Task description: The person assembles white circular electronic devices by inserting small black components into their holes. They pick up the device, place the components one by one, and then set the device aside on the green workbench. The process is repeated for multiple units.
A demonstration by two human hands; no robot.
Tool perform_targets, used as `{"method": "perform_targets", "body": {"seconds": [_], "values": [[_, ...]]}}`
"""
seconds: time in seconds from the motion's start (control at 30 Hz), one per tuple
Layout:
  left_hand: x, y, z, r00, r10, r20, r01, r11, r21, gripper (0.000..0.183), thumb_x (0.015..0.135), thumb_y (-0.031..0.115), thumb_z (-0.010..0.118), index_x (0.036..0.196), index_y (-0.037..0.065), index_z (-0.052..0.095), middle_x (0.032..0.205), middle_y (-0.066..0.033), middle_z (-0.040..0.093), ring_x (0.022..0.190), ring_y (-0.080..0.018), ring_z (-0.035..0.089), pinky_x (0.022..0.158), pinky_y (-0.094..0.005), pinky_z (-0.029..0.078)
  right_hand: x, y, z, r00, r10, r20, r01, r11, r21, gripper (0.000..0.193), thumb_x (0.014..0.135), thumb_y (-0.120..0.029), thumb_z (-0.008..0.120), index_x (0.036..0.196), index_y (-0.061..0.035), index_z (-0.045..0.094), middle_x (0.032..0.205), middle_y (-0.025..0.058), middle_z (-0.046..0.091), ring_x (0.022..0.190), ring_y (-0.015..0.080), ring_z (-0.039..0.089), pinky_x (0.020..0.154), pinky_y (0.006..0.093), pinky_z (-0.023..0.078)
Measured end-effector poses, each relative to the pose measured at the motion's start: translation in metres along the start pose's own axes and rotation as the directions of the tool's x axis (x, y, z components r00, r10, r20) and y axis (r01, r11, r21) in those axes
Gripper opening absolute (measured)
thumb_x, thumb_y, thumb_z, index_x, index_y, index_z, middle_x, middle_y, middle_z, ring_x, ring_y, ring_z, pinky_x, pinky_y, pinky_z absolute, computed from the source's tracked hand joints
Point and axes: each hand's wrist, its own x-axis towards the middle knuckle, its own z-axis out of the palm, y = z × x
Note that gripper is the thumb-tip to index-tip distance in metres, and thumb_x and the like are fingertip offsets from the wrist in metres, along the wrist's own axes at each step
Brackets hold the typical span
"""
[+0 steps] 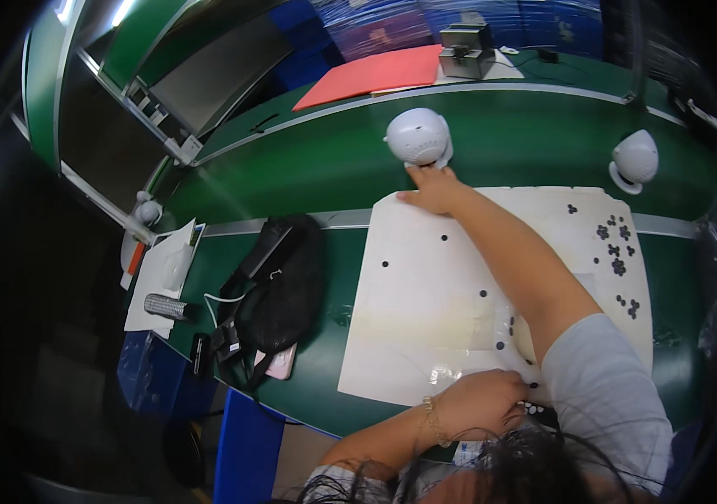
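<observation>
My right arm reaches far across the white sheet point(417, 319). The fingers of my right hand point(431, 189) are at the base of a white round-headed device point(420, 137) by the green back panel, the thumb stretched out to the left. Some fingertips are hidden against the base. Close to my body, my left hand point(488, 399) lies curled at the sheet's near edge, a bracelet on its wrist. What its fingers hold, if anything, is hidden. Just beside them is a dark piece with white dots point(533, 409). Small black discs point(483, 294) are scattered on the sheet.
Black discs cluster point(619, 266) at the sheet's right. Left of it lie a black bag point(291, 286), a pink phone-like item point(278, 363) and papers point(157, 281). A second white device point(635, 158) stands right; a metal box point(466, 52) and red sheet point(367, 76) are behind.
</observation>
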Motion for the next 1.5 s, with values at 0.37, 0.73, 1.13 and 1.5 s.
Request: {"method": "perform_targets", "body": {"seconds": [0.37,0.73,1.13,1.5], "values": [[0.0,0.006,-0.004,0.999,-0.036,0.036,0.038,0.997,-0.072,0.025,0.088,0.023,0.049,0.081,0.001,0.058,0.079,-0.0137,0.058,0.075,-0.0334,0.055,0.067,-0.0393,0.045,-0.046,0.068,-0.077,0.95,0.054,-0.307,-0.054,0.998,0.009,0.027,0.076,-0.026,0.066,0.098,-0.0108,0.061,0.102,0.0095,0.057,0.094,0.0243,0.054,0.079,0.036,0.041],[0.001,0.02,0.001,0.995,-0.036,-0.097,0.026,0.995,-0.099,0.026,0.083,0.022,0.059,0.099,0.002,0.059,0.09,-0.0153,0.061,0.082,-0.0303,0.059,0.073,-0.0346,0.046,-0.253,0.045,-0.19,0.944,0.312,0.109,-0.158,0.138,0.978,0.02,0.086,-0.025,0.057,0.088,-0.0062,0.053,0.067,0.0024,0.058,0.057,0.0087,0.056,0.049,0.0202,0.044],[-0.007,0.042,-0.002,0.949,-0.022,-0.315,0.002,0.998,-0.061,0.023,0.076,0.011,0.067,0.096,0.002,0.061,0.086,-0.0133,0.063,0.077,-0.0263,0.061,0.069,-0.0307,0.047,-0.318,0.002,-0.179,0.908,0.253,0.333,-0.357,0.056,0.932,0.037,0.089,-0.027,0.052,0.114,-0.003,0.038,0.085,0.0102,0.059,0.075,0.0154,0.061,0.057,0.0277,0.054],[-0.006,0.046,-0.001,0.883,0.114,-0.455,-0.093,0.993,0.07,0.021,0.075,0.008,0.066,0.094,0.002,0.059,0.078,-0.0129,0.061,0.068,-0.0274,0.059,0.06,-0.0338,0.047,-0.356,-0.014,-0.179,0.895,-0.272,-0.353,0.398,0.843,0.361,0.029,0.075,-0.022,0.068,0.097,-0.0073,0.058,0.089,0.0098,0.058,0.083,0.0268,0.057,0.072,0.0335,0.046]]}}
